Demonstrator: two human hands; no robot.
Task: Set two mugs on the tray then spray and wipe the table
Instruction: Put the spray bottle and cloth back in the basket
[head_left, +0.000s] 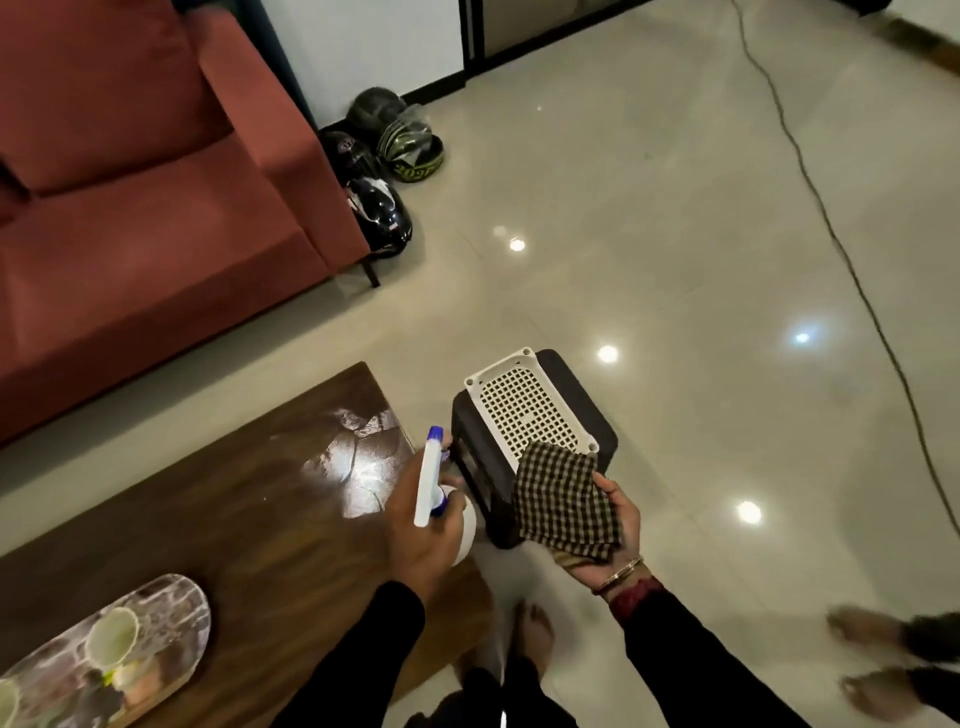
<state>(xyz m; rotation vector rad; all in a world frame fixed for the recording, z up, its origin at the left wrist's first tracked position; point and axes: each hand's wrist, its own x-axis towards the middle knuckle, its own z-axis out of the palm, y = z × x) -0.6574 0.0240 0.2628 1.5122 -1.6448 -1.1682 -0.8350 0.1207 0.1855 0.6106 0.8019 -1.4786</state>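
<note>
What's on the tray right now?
A pale mug stands on the tray; a second mug is cut off by the frame edge. The blur between them is unreadable.

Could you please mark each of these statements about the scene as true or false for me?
1. The left hand grips the spray bottle. True.
2. The right hand holds a plain white rag. False: the cloth it holds is dark and checked.
3. A mug stands on the tray. True.
4. The tray sits on the sofa. False: it sits on the wooden table.
5. The helmets are piled on the stool. False: they lie on the floor beside the sofa.
</note>
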